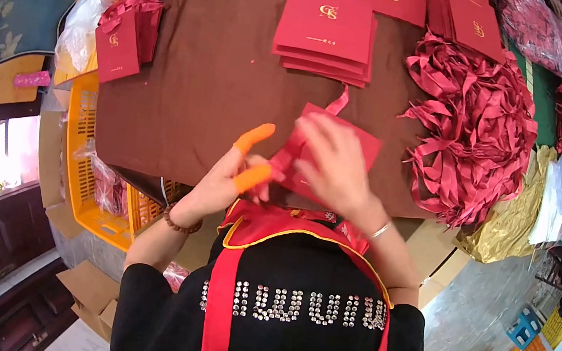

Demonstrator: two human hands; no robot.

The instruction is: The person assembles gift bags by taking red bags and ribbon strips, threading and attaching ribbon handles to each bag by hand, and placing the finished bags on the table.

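Observation:
A red paper gift bag (361, 140) lies flat near the front edge of the cloth-covered table, partly hidden by my right hand. My right hand (337, 160) is over the bag, and motion blurs its fingers. My left hand (232, 172) is beside the bag's left edge, with orange finger covers on its thumb and index finger. Its index finger points up and away, while the other fingers curl at a red ribbon (286, 160) along the bag. Another ribbon end (339, 101) sticks out beyond the bag's far edge.
Flat red bags (325, 27) are stacked ahead on the brown cloth (192, 91). A big heap of red ribbons (470, 130) lies to the right. Bags with ribbons (122, 38) rest at the far left. A yellow crate (84, 169) stands below the table's left side.

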